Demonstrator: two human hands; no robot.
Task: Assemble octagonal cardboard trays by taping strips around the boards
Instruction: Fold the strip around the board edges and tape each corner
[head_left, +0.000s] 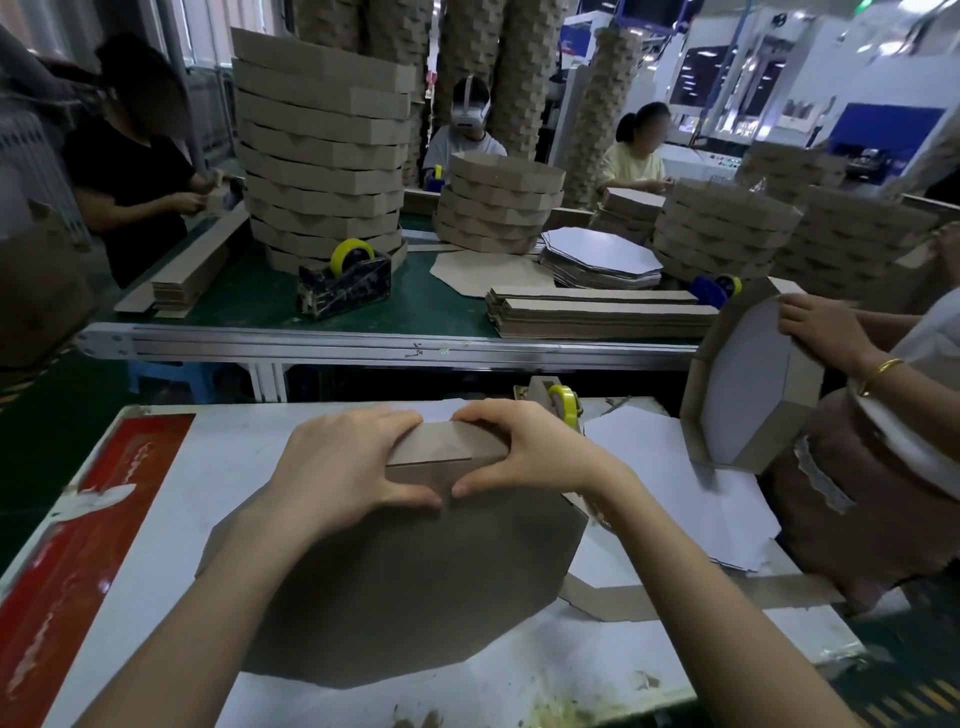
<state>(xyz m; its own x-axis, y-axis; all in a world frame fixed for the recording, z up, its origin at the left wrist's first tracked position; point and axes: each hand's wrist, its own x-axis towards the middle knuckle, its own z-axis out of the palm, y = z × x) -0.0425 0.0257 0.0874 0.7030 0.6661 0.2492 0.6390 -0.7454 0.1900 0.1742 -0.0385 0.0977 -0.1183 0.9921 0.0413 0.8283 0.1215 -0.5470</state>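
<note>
Left hand (343, 467), right hand (524, 452) both grip strip (447, 446) between them, thumbs nearly touching; octagonal board (395, 587) beneath wrists on bench (171, 525).

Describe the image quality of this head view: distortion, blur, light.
Head view: wide-angle distortion leans the tall stack of brown cardboard trays; the left hand and right hand, holding the brown cardboard strip, are sharp; the brown octagonal cardboard board beneath looks shadowed; the background machinery at upper right is soft and overexposed.
</note>
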